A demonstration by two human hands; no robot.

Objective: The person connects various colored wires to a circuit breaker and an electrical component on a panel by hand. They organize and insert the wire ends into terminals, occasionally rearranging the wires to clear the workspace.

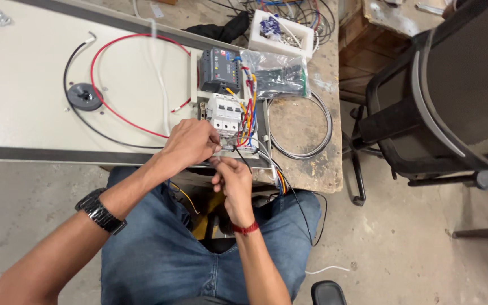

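Your left hand and right hand meet at the near edge of the panel, both pinched shut on thin wire ends just below the white breakers; holding close to the tips likely steadies them. Red, yellow and blue wires bundle beside the breakers, under a dark boxy module. A red cable and a black one loop on the smooth pale panel. The surface looks rough and stained.
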